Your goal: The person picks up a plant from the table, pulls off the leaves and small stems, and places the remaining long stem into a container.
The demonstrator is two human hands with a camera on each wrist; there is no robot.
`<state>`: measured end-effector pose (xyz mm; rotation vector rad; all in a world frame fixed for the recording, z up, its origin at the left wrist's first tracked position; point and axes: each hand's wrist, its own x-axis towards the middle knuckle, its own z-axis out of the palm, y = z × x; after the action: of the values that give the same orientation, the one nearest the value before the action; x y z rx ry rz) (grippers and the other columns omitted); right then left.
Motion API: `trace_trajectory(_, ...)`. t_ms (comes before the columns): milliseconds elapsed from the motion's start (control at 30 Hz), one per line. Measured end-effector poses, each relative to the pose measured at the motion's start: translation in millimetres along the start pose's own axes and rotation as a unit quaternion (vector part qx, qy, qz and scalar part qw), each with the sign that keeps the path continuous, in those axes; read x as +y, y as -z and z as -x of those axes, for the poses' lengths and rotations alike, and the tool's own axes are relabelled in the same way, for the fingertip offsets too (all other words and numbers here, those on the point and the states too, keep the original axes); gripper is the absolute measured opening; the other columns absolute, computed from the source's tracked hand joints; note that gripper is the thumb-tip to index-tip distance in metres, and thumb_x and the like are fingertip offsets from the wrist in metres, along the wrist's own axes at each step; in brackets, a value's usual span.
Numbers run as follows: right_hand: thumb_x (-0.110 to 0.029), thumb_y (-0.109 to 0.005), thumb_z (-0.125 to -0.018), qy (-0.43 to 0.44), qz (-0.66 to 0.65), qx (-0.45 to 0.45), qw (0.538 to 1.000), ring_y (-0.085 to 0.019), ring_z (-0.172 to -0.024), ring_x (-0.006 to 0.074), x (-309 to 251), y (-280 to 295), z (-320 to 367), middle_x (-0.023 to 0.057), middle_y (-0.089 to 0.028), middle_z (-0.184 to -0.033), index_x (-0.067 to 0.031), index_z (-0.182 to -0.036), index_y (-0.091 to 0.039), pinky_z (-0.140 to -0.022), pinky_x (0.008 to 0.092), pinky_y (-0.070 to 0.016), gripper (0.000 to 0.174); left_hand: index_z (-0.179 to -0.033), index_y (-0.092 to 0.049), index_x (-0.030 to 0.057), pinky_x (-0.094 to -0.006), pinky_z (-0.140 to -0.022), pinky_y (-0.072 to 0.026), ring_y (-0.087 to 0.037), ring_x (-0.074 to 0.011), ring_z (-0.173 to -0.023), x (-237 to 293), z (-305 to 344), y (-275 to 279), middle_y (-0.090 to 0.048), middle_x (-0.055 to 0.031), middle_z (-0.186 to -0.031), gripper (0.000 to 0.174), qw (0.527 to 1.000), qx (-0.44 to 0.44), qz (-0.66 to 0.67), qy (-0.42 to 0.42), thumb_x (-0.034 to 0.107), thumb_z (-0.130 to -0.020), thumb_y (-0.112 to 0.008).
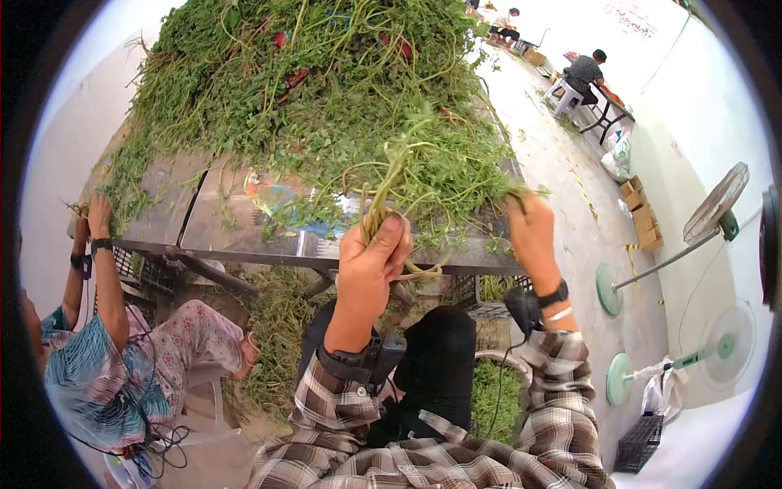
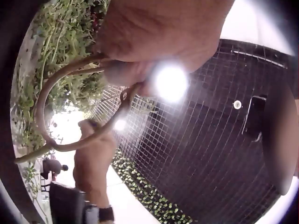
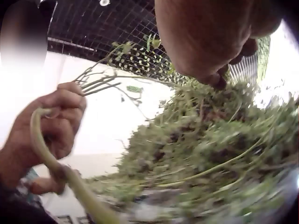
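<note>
My left hand (image 1: 368, 265) grips a bunch of leafy green stems (image 1: 393, 175) above the table's front edge, thumb across the stalks and leaves pointing away. Below the fist, a thick bent stalk (image 2: 41, 109) loops out in the left wrist view. To the right, my right hand (image 1: 533, 236) pinches a green sprig (image 1: 515, 194) at its fingertips, beside the loose leaves. The right wrist view has its curled fingers over the greens, their tips partly hidden. A large heap of greens (image 1: 309, 90) rises behind both hands on the metal table (image 1: 236, 236).
At the left, another seated person (image 1: 106, 359) handles stems at the table. Crates (image 1: 481, 306) and cut stalks (image 1: 277, 342) lie underneath, with a basket of greens (image 1: 497, 399) by my legs. Fans (image 1: 619, 289) and cardboard boxes (image 1: 643, 220) stand along the right wall.
</note>
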<state>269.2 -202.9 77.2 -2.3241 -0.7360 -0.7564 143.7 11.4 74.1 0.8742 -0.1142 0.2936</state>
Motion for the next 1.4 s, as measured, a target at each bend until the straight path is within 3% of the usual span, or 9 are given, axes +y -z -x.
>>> trace_trajectory(33,-0.011,-0.053,-0.082,-0.075,-0.034,-0.014,0.997,-0.058,-0.076,0.0353,2,10,12,0.0189,-0.060,-0.088,0.0011,-0.092,-0.059,-0.067,0.0372,-0.0451,0.017,-0.073,-0.047,0.0067,-0.0178,-0.039,-0.0196,-0.027,-0.0025,-0.045,0,0,-1,-0.038,0.0021,-0.058,0.026,1.000,-0.012,0.005,0.004,0.026,-0.091,-0.050)
trace_trajectory(300,-0.010,-0.051,-0.085,-0.260,0.072,-0.064,0.961,-0.059,-0.076,0.0350,37,80,171,0.0201,-0.062,-0.083,0.0029,-0.095,-0.058,-0.066,0.0385,-0.0446,0.018,-0.073,-0.047,0.0070,-0.0174,-0.039,-0.0198,-0.027,-0.0022,-0.044,5,2,-5,-0.039,0.0016,-0.057,0.027,1.000,-0.014,0.015,0.016,0.027,-0.091,-0.051)
trace_trajectory(400,-0.011,-0.056,-0.075,-0.262,0.219,-0.293,0.893,-0.059,-0.082,0.0342,54,106,240,0.0208,-0.061,-0.087,-0.0028,-0.095,-0.062,-0.073,0.0433,-0.0455,0.023,-0.073,-0.047,0.0069,-0.0172,-0.039,-0.0201,-0.026,-0.0021,-0.044,3,3,-7,-0.039,0.0014,-0.057,0.027,1.000,-0.018,0.005,0.013,0.026,-0.091,-0.050)
trace_trajectory(500,-0.012,-0.055,-0.077,-0.259,0.216,-0.292,0.895,-0.059,-0.081,0.0334,55,117,245,0.0202,-0.062,-0.089,-0.0014,-0.096,-0.062,-0.073,0.0400,-0.0461,0.023,-0.073,-0.047,0.0065,-0.0172,-0.039,-0.0205,-0.026,-0.0021,-0.044,-1,2,-8,-0.039,0.0013,-0.057,0.027,0.999,-0.029,-0.003,0.020,0.026,-0.092,-0.050)
trace_trajectory(567,-0.011,-0.055,-0.079,-0.261,0.117,-0.198,0.938,-0.060,-0.081,0.0317,53,115,217,0.0200,-0.062,-0.089,0.0007,-0.097,-0.062,-0.073,0.0362,-0.0463,0.022,-0.073,-0.047,0.0065,-0.0172,-0.039,-0.0206,-0.027,-0.0021,-0.044,-5,2,-8,-0.039,0.0011,-0.057,0.027,0.999,-0.048,-0.008,0.023,0.026,-0.091,-0.050)
trace_trajectory(800,-0.002,-0.054,-0.080,-0.073,-0.039,-0.059,0.995,-0.059,-0.077,0.0280,-52,88,58,0.0161,-0.060,-0.088,-0.0014,-0.101,-0.059,-0.070,0.0317,-0.0458,0.022,-0.078,-0.052,0.0071,-0.0177,-0.041,-0.0216,-0.032,-0.0024,-0.046,-15,2,-14,-0.043,0.0029,-0.058,0.024,0.998,-0.040,-0.028,0.025,0.028,-0.089,-0.054)
trace_trajectory(1133,-0.002,-0.060,-0.074,0.180,-0.023,-0.030,0.983,-0.054,-0.070,0.0269,-107,49,-35,0.0106,-0.054,-0.079,-0.0082,-0.118,-0.053,-0.061,0.0335,-0.0449,0.045,-0.080,-0.052,0.0067,-0.0182,-0.041,-0.0214,-0.031,-0.0029,-0.046,-17,1,-11,-0.042,0.0025,-0.058,0.023,0.994,-0.080,-0.073,0.006,0.028,-0.090,-0.053)
trace_trajectory(1200,-0.003,-0.061,-0.072,0.227,0.063,-0.061,0.970,-0.052,-0.066,0.0251,-110,47,-39,0.0083,-0.047,-0.071,-0.0080,-0.111,-0.056,-0.057,0.0339,-0.0435,0.039,-0.080,-0.052,0.0067,-0.0182,-0.041,-0.0215,-0.031,-0.0029,-0.047,-15,2,-12,-0.042,0.0028,-0.058,0.024,0.994,-0.077,-0.079,0.009,0.029,-0.089,-0.054)
trace_trajectory(1400,-0.004,-0.062,-0.072,0.240,0.036,-0.031,0.970,-0.053,-0.068,0.0247,-104,45,-38,0.0075,-0.047,-0.071,-0.0064,-0.089,-0.058,-0.056,0.0337,-0.0435,0.018,-0.082,-0.053,0.0066,-0.0181,-0.041,-0.0216,-0.032,-0.0027,-0.047,-9,3,-15,-0.043,0.0030,-0.058,0.024,0.995,-0.077,-0.068,0.018,0.030,-0.089,-0.054)
